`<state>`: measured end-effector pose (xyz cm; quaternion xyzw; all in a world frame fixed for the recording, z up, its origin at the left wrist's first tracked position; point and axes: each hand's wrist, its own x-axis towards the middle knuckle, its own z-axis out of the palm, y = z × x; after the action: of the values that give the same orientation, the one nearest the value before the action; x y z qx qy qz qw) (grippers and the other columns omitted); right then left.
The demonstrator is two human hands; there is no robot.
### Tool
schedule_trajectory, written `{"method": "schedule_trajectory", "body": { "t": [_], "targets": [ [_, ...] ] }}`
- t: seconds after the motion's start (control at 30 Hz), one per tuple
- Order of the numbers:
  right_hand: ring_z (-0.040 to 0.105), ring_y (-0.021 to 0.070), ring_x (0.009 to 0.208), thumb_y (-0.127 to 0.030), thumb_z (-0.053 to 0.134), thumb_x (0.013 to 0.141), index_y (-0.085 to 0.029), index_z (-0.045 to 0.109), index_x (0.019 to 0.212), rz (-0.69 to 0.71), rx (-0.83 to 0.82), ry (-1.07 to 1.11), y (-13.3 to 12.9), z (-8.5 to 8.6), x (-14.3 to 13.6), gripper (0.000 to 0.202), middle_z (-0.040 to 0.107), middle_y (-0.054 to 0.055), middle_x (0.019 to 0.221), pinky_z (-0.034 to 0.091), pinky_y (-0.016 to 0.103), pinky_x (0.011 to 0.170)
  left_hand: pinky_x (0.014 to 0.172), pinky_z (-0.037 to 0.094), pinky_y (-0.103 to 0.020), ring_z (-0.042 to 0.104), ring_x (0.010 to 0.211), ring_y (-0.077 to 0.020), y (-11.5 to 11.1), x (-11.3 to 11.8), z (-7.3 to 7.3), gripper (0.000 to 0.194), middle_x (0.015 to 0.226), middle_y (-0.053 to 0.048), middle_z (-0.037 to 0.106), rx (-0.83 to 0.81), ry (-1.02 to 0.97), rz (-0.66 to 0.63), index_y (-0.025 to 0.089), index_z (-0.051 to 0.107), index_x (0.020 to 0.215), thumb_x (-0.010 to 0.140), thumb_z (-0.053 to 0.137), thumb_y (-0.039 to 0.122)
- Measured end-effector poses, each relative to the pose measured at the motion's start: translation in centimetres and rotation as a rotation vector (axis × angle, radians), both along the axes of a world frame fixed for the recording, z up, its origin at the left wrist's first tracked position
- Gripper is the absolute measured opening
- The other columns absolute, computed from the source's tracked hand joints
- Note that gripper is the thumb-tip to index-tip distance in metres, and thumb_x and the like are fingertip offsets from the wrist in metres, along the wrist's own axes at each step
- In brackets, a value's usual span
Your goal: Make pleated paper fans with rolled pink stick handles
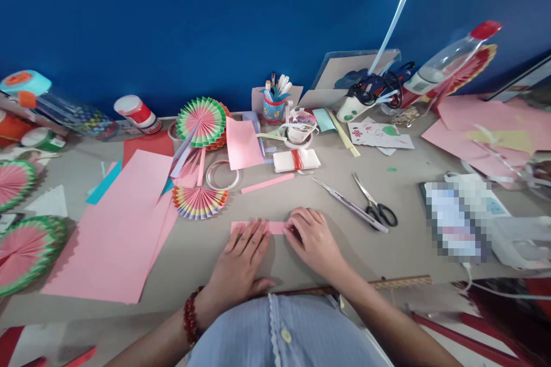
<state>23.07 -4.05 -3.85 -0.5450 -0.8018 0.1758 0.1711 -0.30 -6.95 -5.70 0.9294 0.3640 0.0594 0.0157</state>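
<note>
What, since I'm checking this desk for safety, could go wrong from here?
The scissors and a slim pointed tool lie just beyond the right hand, so a careless sweep outward might brush a sharp tip.

The pink strip lies under the fingers of the left hand, with the right hand at its other end; uneven pressure or pulling could shift or crease it.

Grey desk (400, 252) against a wall (215, 23) (deep blue).
</note>
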Motion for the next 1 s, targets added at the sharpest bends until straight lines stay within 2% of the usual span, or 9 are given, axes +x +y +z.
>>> {"method": "schedule_trajectory", "body": {
  "t": [0.13, 0.3, 0.47, 0.57, 0.67, 0.8, 1.0],
  "targets": [
    [0.057, 0.0236, 0.093, -0.017, 0.051, 0.095, -0.019, 0.057, 0.094, -0.034, 0.011, 0.042, -0.3, -0.2, 0.1, 0.006, 0.064, 0.007, 0.1, 0.041, 0.038, 0.087, 0.122, 0.012, -0.05, 0.027, 0.149, -0.0345, 0.0, 0.2, 0.1, 0.095, 0.16, -0.017, 0.032, 0.01, -0.017, 0.007, 0.007, 0.04, 0.151, 0.089, 0.031, 0.079],
    [0.057, 0.0253, 0.111, -0.015, 0.05, 0.095, -0.018, 0.056, 0.119, -0.015, 0.073, 0.058, -0.8, -0.3, 0.6, 0.025, 0.064, 0.011, 0.12, 0.043, 0.04, 0.095, 0.121, 0.011, -0.051, 0.028, 0.148, -0.0343, 0.0, 0.2, 0.0, 0.094, 0.16, -0.016, 0.033, 0.015, -0.008, 0.017, 0.009, 0.041, 0.151, 0.089, 0.031, 0.08],
    [0.055, 0.0266, 0.118, -0.015, 0.05, 0.095, -0.018, 0.061, 0.12, -0.004, 0.145, 0.007, -1.4, 0.0, 0.3, 0.027, 0.062, 0.013, 0.13, 0.044, 0.043, 0.099, 0.121, 0.01, -0.05, 0.028, 0.148, -0.0341, 0.0, 0.2, -0.1, 0.095, 0.16, -0.016, 0.033, 0.017, 0.01, 0.013, 0.01, 0.043, 0.15, 0.088, 0.028, 0.081],
    [0.053, 0.026, 0.122, -0.02, 0.052, 0.097, -0.025, 0.066, 0.118, 0.078, 0.207, -0.03, -1.8, 0.1, -0.5, 0.026, 0.062, 0.005, 0.136, 0.036, 0.048, 0.11, 0.121, 0.01, -0.05, 0.03, 0.147, -0.0346, 0.0, 0.2, -0.3, 0.096, 0.158, -0.017, 0.036, 0.024, 0.008, 0.019, 0.01, 0.046, 0.148, 0.087, 0.029, 0.082],
    [0.051, 0.0255, 0.127, -0.029, 0.055, 0.099, -0.03, 0.064, 0.125, 0.125, 0.214, -0.064, -2.3, -0.2, -0.8, 0.028, 0.059, -0.001, 0.142, 0.027, 0.051, 0.118, 0.121, 0.01, -0.05, 0.029, 0.148, -0.0344, 0.0, 0.1, -0.2, 0.095, 0.159, -0.017, 0.036, 0.016, -0.006, 0.016, 0.01, 0.044, 0.149, 0.087, 0.03, 0.081],
    [0.047, 0.0277, 0.133, -0.03, 0.054, 0.099, -0.033, 0.065, 0.127, 0.106, 0.198, -0.101, -2.8, -0.4, 0.6, 0.03, 0.054, -0.002, 0.148, 0.027, 0.056, 0.118, 0.122, 0.011, -0.05, 0.024, 0.15, -0.0338, 0.0, -0.1, 0.2, 0.094, 0.162, -0.016, 0.029, -0.033, 0.005, 0.0, 0.01, 0.037, 0.153, 0.09, 0.031, 0.078],
    [0.049, 0.0293, 0.132, -0.023, 0.053, 0.097, -0.031, 0.071, 0.119, 0.044, 0.229, -0.073, -3.3, 0.3, 4.0, 0.029, 0.06, 0.002, 0.142, 0.034, 0.058, 0.113, 0.122, 0.013, -0.05, 0.022, 0.151, -0.0337, 0.1, -0.2, 0.4, 0.096, 0.163, -0.015, 0.027, -0.061, 0.019, -0.003, 0.011, 0.031, 0.155, 0.089, 0.032, 0.079]
  ]
}}
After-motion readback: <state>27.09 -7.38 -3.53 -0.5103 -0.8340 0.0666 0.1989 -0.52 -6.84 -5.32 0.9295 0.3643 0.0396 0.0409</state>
